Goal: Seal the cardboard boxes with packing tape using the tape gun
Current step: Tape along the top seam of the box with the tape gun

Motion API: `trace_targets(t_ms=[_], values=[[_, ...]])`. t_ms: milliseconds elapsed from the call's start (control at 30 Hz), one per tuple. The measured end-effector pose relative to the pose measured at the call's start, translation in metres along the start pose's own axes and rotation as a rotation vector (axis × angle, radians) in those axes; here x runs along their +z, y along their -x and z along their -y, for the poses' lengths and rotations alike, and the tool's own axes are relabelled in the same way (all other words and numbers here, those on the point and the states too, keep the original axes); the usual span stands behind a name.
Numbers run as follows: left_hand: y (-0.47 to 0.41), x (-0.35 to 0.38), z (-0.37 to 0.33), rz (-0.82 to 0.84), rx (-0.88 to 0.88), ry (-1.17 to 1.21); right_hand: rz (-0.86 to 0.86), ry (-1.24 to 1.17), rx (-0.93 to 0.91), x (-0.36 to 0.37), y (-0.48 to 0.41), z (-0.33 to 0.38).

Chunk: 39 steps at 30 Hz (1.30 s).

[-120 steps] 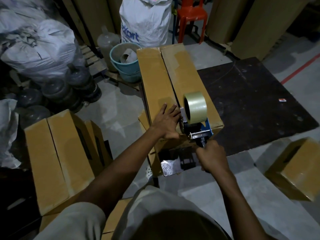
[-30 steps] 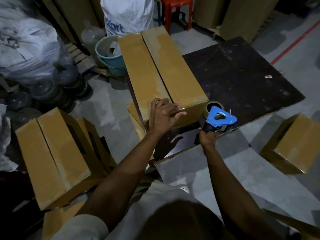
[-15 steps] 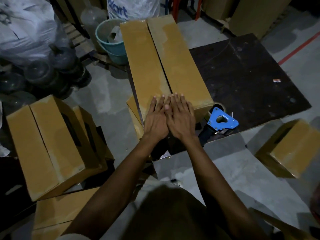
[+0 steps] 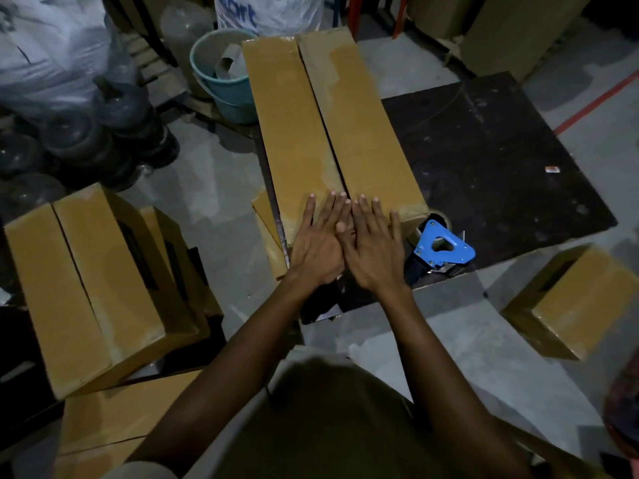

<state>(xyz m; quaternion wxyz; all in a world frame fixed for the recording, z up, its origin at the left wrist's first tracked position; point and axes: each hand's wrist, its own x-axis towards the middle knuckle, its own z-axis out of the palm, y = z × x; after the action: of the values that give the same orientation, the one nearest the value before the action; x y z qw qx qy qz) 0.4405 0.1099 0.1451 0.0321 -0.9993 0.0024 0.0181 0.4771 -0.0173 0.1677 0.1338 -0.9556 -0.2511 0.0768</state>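
— Where does the long brown cardboard box (image 4: 363, 133) lie?
— On the dark flat board (image 4: 501, 150), long axis pointing away from the person, with glossy patches beside its centre seam.
— The hands?
— The left hand (image 4: 316, 247) and right hand (image 4: 375, 250) press flat on its near end, fingers straight.
— The blue-plated tape gun (image 4: 441, 245)?
— On its side, just right of the near corner.

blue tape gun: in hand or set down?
Set down. The blue-framed tape gun lies on the dark board beside the long cardboard box; left hand and right hand lie flat on the box.
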Motion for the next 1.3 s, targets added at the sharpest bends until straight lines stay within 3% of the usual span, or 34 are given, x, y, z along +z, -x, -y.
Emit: trace_targets(t_ms=[267,433,500,700,833,1100,1200,1300], values=[[-0.005,-0.018,0.008,-0.021,0.062,0.307,0.099,-0.073,0.119,-0.015,-0.081,0.017],[-0.040,-0.025,0.062,-0.099,0.071,0.668,0.148,-0.145,0.103,-0.015,-0.058,0.018],[-0.070,-0.024,0.093,-0.150,0.017,0.651,0.125,-0.161,0.075,-0.016,-0.063,0.025],[-0.118,-0.011,0.137,0.073,0.127,0.276,0.097,-0.139,0.080,-0.007,-0.156,0.052],[-0.151,-0.013,0.164,0.070,0.112,0.140,0.061,-0.155,0.059,0.004,-0.137,0.053],[-0.177,-0.011,0.185,0.110,0.255,0.134,0.063,-0.163,0.142,-0.004,-0.239,0.061],[-0.196,-0.018,0.203,0.121,0.344,0.139,0.017,-0.236,0.145,0.000,-0.228,0.064],[-0.231,-0.021,0.228,0.093,0.224,0.157,-0.017,-0.269,0.143,0.005,-0.212,0.067]])
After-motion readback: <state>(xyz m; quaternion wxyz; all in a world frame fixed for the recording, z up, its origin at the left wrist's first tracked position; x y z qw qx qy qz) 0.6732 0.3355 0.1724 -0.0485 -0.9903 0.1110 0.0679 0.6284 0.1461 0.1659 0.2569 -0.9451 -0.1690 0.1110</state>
